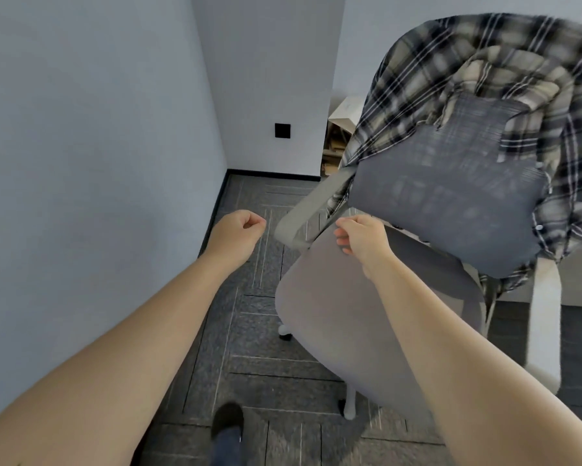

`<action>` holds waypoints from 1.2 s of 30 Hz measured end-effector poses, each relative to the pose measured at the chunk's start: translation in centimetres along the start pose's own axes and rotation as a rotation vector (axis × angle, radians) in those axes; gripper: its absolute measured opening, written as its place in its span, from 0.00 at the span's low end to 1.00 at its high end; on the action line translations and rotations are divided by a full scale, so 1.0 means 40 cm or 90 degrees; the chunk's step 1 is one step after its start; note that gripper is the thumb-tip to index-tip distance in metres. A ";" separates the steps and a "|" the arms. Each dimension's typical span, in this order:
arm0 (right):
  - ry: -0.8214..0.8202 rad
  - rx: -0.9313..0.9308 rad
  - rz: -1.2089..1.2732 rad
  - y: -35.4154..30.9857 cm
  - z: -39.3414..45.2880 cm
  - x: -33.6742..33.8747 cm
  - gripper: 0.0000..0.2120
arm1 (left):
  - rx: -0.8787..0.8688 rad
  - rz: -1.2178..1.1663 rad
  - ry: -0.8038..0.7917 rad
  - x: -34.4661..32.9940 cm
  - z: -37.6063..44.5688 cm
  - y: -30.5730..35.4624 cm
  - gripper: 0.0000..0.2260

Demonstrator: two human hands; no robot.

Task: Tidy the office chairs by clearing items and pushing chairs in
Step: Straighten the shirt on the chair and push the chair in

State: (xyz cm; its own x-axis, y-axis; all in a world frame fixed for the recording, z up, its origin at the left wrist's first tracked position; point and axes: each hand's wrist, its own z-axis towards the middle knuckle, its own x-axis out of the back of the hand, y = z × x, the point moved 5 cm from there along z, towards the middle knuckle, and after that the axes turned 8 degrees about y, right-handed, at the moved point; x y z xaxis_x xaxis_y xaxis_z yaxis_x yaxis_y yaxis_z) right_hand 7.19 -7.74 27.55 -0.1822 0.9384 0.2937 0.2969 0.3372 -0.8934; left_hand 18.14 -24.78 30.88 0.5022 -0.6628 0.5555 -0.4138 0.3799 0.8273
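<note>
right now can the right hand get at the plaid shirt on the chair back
Probably yes. The right hand hovers over the seat, holding nothing, and the plaid shirt hangs draped over the backrest just beyond it, with nothing between them.

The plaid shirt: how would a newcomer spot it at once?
Find the grey mesh-backed office chair at right, beside the pale wall. The black, white and beige plaid shirt hangs over its backrest top, the only patterned fabric in view.
</note>
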 end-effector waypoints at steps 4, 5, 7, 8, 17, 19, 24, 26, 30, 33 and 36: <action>0.034 -0.044 -0.004 0.007 0.126 -0.095 0.14 | -0.001 0.007 -0.053 -0.046 0.168 -0.044 0.05; 0.048 -0.055 -0.005 0.009 0.160 -0.119 0.13 | -0.002 0.011 -0.070 -0.061 0.213 -0.056 0.05; 0.075 -0.077 -0.007 0.020 0.229 -0.166 0.12 | -0.006 0.031 -0.105 -0.089 0.300 -0.081 0.07; 0.089 -0.087 -0.011 0.026 0.264 -0.189 0.10 | -0.011 0.044 -0.119 -0.102 0.344 -0.092 0.09; 0.178 -0.184 0.038 0.121 0.492 -0.334 0.12 | -0.011 0.106 -0.216 -0.232 0.617 -0.214 0.12; 0.191 -0.201 0.048 0.140 0.511 -0.345 0.13 | -0.005 0.112 -0.225 -0.249 0.640 -0.231 0.12; 0.185 -0.207 0.052 0.155 0.508 -0.339 0.19 | -0.011 0.122 -0.237 -0.263 0.642 -0.232 0.12; 0.169 -0.200 0.035 0.164 0.494 -0.336 0.15 | -0.011 0.113 -0.235 -0.259 0.626 -0.226 0.11; 0.124 -0.190 0.013 0.185 0.436 -0.332 0.18 | -0.017 0.096 -0.229 -0.236 0.576 -0.214 0.10; 0.096 -0.174 -0.027 0.200 0.371 -0.320 0.20 | -0.031 0.098 -0.225 -0.211 0.525 -0.213 0.11; 0.068 -0.159 -0.113 0.216 0.300 -0.297 0.19 | -0.038 0.099 -0.209 -0.180 0.467 -0.217 0.11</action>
State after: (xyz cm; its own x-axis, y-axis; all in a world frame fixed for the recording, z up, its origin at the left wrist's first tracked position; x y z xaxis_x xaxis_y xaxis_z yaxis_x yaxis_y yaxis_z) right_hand 0.69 -16.89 12.27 -0.1565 0.8613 0.4834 0.4922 0.4923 -0.7179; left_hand 3.92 -35.35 18.14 0.1619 -0.7625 0.6264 -0.4156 0.5230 0.7441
